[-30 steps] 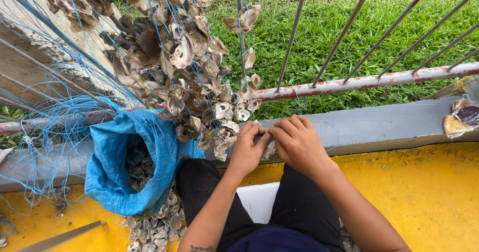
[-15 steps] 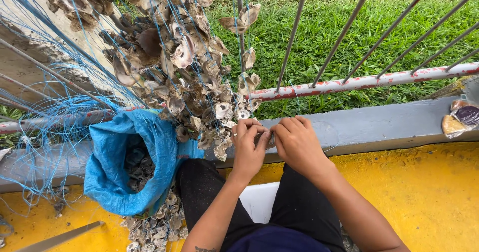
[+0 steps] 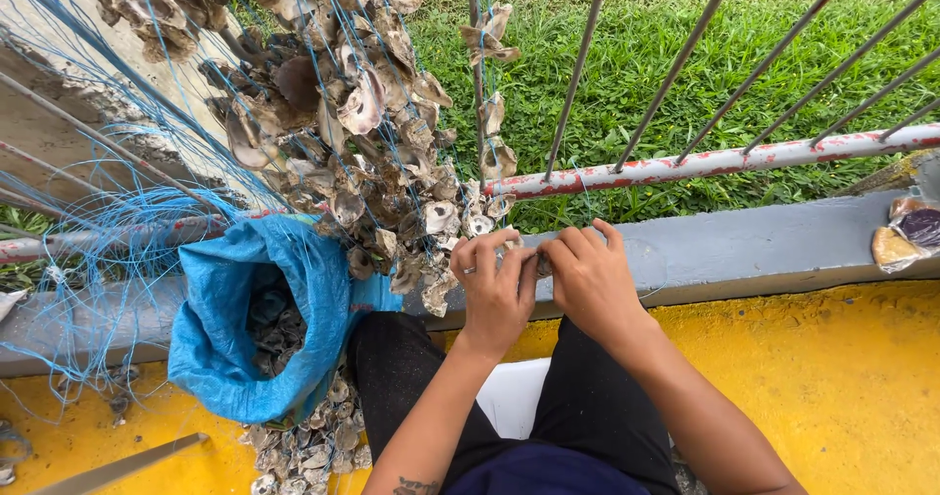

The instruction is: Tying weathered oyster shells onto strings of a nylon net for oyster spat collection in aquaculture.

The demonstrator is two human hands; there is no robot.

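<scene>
My left hand [image 3: 494, 284] and my right hand [image 3: 590, 278] meet over the grey ledge [image 3: 744, 250], fingers pinched together on a small oyster shell [image 3: 540, 263] that is mostly hidden between them. A ring shows on my left hand. Just left of my hands hangs a dense bunch of oyster shells [image 3: 372, 162] strung on thin blue line [image 3: 108, 211] from the railing. One shell string [image 3: 490, 113] dangles straight above my left hand. My dark trousers [image 3: 578, 407] fill the bottom middle.
A blue sack [image 3: 230, 358] holding shells stands open at my left knee, with loose shells [image 3: 304, 446] spilled below it on the yellow floor [image 3: 842, 377]. A rusty white railing [image 3: 725, 160] with slanted bars fronts green grass [image 3: 685, 54]. A wrapped packet [image 3: 906, 235] lies on the ledge at right.
Both hands stay at the same spot on the ledge; the fingers have shifted slightly around the shell. Nothing else has moved.
</scene>
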